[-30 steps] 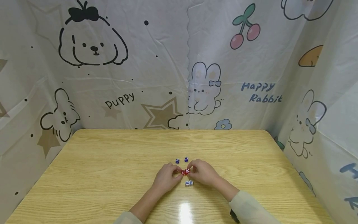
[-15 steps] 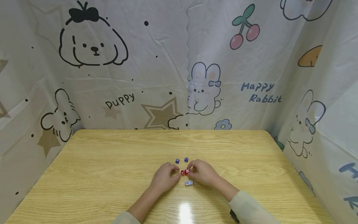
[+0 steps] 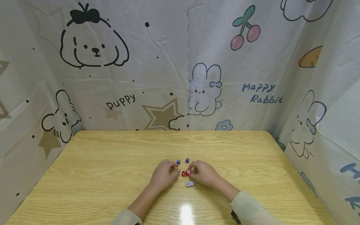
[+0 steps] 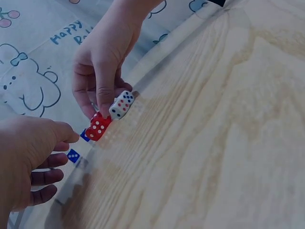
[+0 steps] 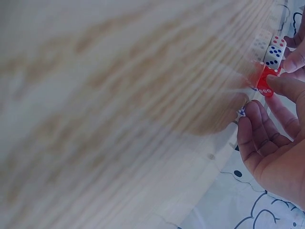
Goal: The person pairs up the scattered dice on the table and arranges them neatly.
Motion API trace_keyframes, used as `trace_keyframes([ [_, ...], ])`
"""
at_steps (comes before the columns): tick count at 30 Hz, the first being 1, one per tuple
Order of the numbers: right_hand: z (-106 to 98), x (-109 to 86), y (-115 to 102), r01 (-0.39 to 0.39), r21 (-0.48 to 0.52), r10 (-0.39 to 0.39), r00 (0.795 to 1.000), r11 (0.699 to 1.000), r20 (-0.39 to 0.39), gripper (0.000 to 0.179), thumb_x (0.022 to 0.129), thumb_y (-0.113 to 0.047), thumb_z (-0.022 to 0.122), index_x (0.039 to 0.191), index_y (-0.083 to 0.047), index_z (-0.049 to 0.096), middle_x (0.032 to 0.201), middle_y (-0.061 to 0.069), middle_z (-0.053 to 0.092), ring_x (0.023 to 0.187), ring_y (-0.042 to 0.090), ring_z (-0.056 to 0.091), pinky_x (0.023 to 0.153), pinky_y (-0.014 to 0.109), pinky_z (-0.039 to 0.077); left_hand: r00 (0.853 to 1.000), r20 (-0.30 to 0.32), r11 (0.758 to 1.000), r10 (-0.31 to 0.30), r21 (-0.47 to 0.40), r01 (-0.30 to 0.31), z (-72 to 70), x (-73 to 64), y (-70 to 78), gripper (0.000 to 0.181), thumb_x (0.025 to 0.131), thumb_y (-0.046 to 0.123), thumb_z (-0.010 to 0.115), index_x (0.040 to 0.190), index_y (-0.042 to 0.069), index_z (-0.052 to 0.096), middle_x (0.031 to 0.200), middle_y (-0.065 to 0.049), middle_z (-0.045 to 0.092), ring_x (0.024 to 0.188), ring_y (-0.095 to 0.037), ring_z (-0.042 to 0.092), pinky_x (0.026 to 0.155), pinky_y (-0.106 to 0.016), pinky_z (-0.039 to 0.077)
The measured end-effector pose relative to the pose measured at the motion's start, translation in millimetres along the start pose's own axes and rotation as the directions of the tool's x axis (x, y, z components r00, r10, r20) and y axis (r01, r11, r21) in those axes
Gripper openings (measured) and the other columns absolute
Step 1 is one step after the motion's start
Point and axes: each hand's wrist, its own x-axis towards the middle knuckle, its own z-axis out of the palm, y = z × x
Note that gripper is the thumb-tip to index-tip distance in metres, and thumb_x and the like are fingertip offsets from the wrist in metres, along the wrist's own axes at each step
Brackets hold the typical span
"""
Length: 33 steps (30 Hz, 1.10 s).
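Two red dice sit side by side near the middle of the table, between my hands. My right hand pinches the right-hand red die with thumb and finger. Just left of the pair is my left hand, its fingers loosely bent around nothing. In the left wrist view its thumb is apart from the red dice. Two white dice stand together on the near side of the red ones. Beyond them are two blue dice, a left one and a right one, with a gap between.
The wooden table reaches back to a printed curtain, which also hangs along both sides. A bright light reflection lies on the near part of the tabletop. A dark object shows under the right sleeve.
My left hand has let go of the red dice and drawn back a little to the left, its fingers spreading. My right hand has stayed at the right-hand red die.
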Motion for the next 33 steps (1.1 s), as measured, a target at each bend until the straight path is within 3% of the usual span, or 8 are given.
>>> trace_keyframes([
  [16, 0, -0.4, -1, -0.005, -0.013, 0.005, 1.0, 1.0, 0.001, 0.019, 0.081, -0.019, 0.069, 0.098, -0.01, 0.066, 0.076, -0.003, 0.054, 0.064, 0.008, 0.046, 0.055, 0.022, 0.039, 0.995, -0.061, 0.996, -0.08, -0.055, 0.077, -8.4, 13.7, -12.1, 0.023, 0.083, 0.027, 0.068, 0.101, 0.012, 0.069, 0.09, -0.001, 0.062, 0.083, -0.014, 0.056, 0.072, -0.03, 0.047],
  [33, 2, 0.2, 2, 0.006, -0.009, -0.006, 1.0, 1.0, -0.004, 0.018, 0.082, -0.02, 0.069, 0.097, -0.01, 0.066, 0.076, -0.004, 0.054, 0.064, 0.008, 0.046, 0.056, 0.022, 0.038, 0.998, -0.032, 0.999, -0.05, -0.007, 0.05, -5.8, 25.4, -13.8, 0.022, 0.083, 0.023, 0.067, 0.101, 0.01, 0.068, 0.089, -0.002, 0.062, 0.083, -0.016, 0.057, 0.074, -0.033, 0.048],
])
